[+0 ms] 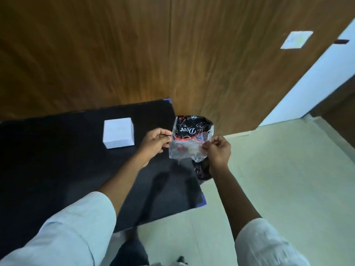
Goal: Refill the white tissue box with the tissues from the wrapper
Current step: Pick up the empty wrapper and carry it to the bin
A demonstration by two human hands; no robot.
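In the head view, the left hand [156, 141] and the right hand [218, 150] hold a plastic wrapper [190, 138] between them in the air, past the right edge of the black counter [57, 160]; the fingers of each hand pinch 1 side of it. The white tissue box [118, 132] sits closed on the counter, left of the hands.

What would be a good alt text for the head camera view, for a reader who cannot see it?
Two hands, left hand and right hand, hold a crumpled plastic tissue wrapper by its edges at the right edge of a black table. A closed white tissue box stands on the table, left of the hands.
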